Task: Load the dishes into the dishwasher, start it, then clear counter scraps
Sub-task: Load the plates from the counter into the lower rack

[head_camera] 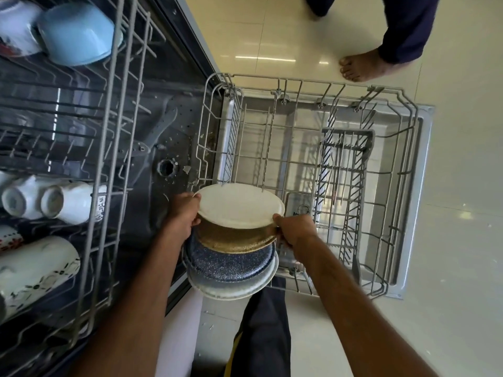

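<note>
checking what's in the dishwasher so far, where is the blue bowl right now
In the head view the blue bowl sits at the top left, in the upper rack, right beside a white patterned bowl on its left.

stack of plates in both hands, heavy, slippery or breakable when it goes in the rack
Probably heavy: the stack of plates holds about four and takes both left hand and right hand. Plates may slide apart, since it is tilted and held only at the edges. Likely stiff but chippable on the lower rack wires.
</note>
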Tool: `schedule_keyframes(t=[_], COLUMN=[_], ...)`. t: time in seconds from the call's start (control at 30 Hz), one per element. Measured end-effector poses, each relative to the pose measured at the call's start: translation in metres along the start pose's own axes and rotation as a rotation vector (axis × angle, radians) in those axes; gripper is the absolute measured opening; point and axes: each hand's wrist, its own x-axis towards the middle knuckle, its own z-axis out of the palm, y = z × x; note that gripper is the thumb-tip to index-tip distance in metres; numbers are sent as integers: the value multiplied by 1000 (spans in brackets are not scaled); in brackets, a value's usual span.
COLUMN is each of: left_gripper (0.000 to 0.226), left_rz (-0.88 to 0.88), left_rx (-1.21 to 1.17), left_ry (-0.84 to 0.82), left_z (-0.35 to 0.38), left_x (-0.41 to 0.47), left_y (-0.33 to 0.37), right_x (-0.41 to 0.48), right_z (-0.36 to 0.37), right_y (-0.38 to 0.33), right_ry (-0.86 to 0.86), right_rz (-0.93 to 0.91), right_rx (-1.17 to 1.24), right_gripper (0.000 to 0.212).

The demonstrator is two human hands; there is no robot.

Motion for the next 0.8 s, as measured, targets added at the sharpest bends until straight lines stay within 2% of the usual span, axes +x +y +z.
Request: schedule_keyframes(t=[0.27, 0.43, 0.63, 0.8], left_gripper=[43, 49, 49, 54], left_rz=[102, 156, 437, 529], left_rx=[217, 289, 590, 674], left_ry=[10, 30, 150, 166], left_z=[10, 7, 5, 15], left_x=[4, 3, -30, -91], left_y=[-15, -13, -9, 3], right_x=[18, 23, 8, -30], right_z=[5, 2, -4, -10], right_y=[5, 6, 4, -7], right_ry=[66, 80, 130, 88], right_rz=[-144, -193, -226, -312], right_rx=[-327, -420, -516, -571], right_gripper=[31, 35, 39, 41])
